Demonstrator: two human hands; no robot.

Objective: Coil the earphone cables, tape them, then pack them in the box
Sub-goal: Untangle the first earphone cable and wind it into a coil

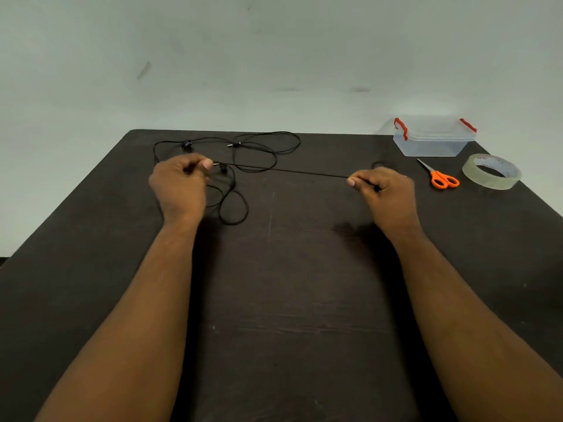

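Left hand (pixel 179 184) and right hand (pixel 384 190) each pinch the earphone cable (pixel 283 169), stretched taut (rest tangled); advise even loops, light tension while coiling.

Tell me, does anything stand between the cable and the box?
The lid is on the box, so it blocks the way in. Scissors and tape lie in front of the box, beside the right hand.

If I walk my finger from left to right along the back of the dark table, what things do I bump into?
Tangled black earphone cable → clear plastic box with red clips → orange-handled scissors → roll of clear tape.
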